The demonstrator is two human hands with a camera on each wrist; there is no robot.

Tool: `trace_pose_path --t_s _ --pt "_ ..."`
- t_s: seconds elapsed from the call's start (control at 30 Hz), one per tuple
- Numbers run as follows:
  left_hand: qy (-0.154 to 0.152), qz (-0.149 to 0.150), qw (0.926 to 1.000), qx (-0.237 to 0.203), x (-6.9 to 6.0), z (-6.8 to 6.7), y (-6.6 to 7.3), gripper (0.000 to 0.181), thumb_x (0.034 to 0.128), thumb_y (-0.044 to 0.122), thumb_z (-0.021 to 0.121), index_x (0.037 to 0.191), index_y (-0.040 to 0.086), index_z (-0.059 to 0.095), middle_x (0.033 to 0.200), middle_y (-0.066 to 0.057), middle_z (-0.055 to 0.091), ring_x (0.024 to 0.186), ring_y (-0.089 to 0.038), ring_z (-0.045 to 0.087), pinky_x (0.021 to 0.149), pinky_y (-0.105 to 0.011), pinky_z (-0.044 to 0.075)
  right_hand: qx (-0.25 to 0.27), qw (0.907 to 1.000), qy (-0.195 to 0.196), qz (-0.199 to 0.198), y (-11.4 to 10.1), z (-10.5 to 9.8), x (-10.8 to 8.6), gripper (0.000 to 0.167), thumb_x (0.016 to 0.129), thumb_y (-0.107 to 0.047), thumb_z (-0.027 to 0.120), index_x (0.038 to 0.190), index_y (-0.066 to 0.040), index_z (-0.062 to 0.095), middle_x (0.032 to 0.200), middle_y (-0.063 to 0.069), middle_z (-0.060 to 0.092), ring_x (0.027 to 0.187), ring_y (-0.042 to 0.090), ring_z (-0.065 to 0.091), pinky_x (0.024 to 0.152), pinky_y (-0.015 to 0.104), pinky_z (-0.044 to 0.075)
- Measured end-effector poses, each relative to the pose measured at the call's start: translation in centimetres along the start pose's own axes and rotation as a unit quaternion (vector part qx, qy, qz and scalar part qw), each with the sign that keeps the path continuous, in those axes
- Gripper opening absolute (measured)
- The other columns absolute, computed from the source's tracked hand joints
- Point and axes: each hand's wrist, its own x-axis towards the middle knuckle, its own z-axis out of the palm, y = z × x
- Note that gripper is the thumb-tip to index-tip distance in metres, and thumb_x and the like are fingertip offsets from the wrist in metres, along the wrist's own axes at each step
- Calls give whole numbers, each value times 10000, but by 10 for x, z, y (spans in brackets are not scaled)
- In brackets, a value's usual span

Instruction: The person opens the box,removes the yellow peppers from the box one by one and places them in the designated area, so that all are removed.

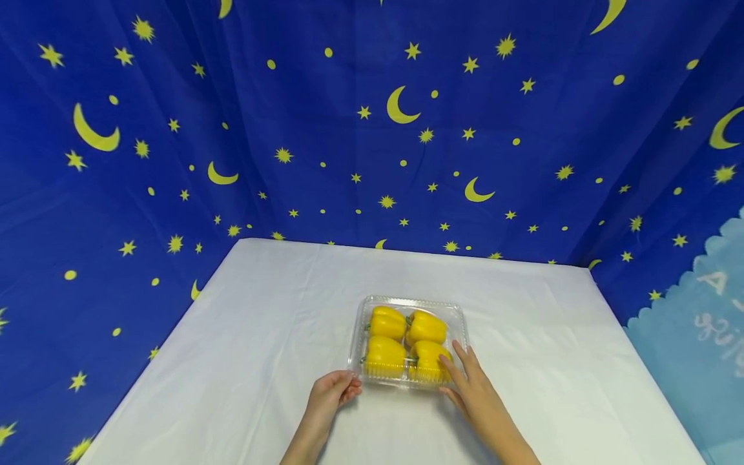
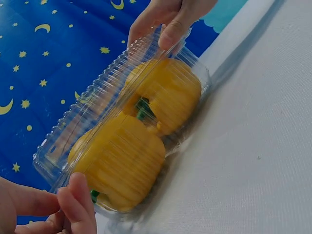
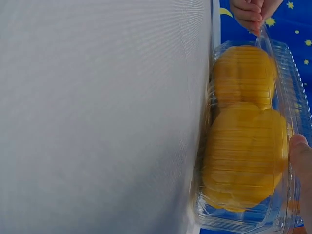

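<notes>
A clear plastic clamshell container [image 1: 407, 382] sits on the white-covered table with several yellow bell peppers [image 1: 386, 355] inside, their green stems showing. Its ribbed lid [image 2: 90, 95] lies over the peppers. At the near left corner, my left hand [image 1: 332, 392] pinches the container's rim between thumb and fingers; this grip also shows in the left wrist view. My right hand [image 1: 479, 397] rests on the near right side of the container, fingers spread and fairly straight across the lid, the thumb at the front edge.
A white cloth [image 1: 279, 310] covers the table. Behind it and to the left hangs a blue curtain [image 1: 325, 129] with yellow moons and stars. Light blue fabric with white lettering [image 1: 692, 368] hangs at the right.
</notes>
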Motion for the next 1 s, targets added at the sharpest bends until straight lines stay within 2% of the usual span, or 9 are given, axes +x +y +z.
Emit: trace_pose_path --t_s 0.07,0.17,0.27,0.43,0.5,0.63,0.77,0.9,1.0 --pt "43 6 10000 12 0 0 0 309 966 77 497 1053 -208 580 729 58 660 648 1 615 619 -107 508 -17 10000 -56 32 0 1 0 609 790 -276 726 1328 -106 499 1446 229 388 1219 540 454 911 574 501" --pt "90 -3 10000 38 0 -1 -1 314 971 82 495 1059 -207 583 730 60 663 661 0 604 628 -111 504 -32 9999 -97 28 0 3 -1 523 917 -422 530 1330 -104 495 1446 229 384 1214 544 455 920 579 494" --pt "126 -2 9999 56 0 -1 -1 312 973 84 493 1055 -201 588 731 61 657 671 2 590 629 -110 496 -74 9999 -94 22 0 4 -1 560 950 -500 375 1332 -109 493 1443 229 391 1209 544 459 917 581 497" --pt "311 13 9995 -60 1 3 -1 276 959 70 507 1024 -178 610 705 86 646 658 14 581 620 -98 485 -127 9999 11 -30 0 2 1 536 859 -361 632 1314 -105 509 1429 236 409 1200 545 467 904 577 506" --pt "380 5 9991 -168 1 5 -2 261 951 56 509 1017 -174 613 697 95 644 653 14 583 620 -99 484 -164 9998 73 -70 0 2 2 527 865 -361 626 1305 -95 512 1418 243 418 1186 545 479 892 574 512" --pt "447 -1 9987 -261 1 4 -4 262 948 38 497 1039 -186 599 711 97 640 661 6 581 627 -105 483 -219 9996 110 -129 0 1 5 524 936 -452 461 1305 -83 506 1399 251 431 1156 536 510 862 557 531" --pt "424 13 9988 -231 1 2 -6 289 957 46 487 1079 -199 579 738 94 638 672 4 577 631 -106 482 -218 9996 -71 -170 0 -7 13 565 873 -411 609 1323 -86 509 1395 239 455 1155 488 539 848 537 545" --pt "451 201 9984 293 1 1 -3 285 956 66 511 1059 -182 605 762 29 668 659 17 590 627 -106 503 -131 9994 -287 -120 6 -23 25 644 779 -368 734 1325 -95 529 1385 196 497 1149 392 576 862 523 544" --pt "583 649 9898 1122 1 0 1 250 943 80 552 996 -141 656 767 -84 703 652 9 608 631 -125 525 109 9992 -384 40 12 -36 35 650 777 -369 746 1322 -84 536 1384 178 512 1137 362 591 889 532 530"
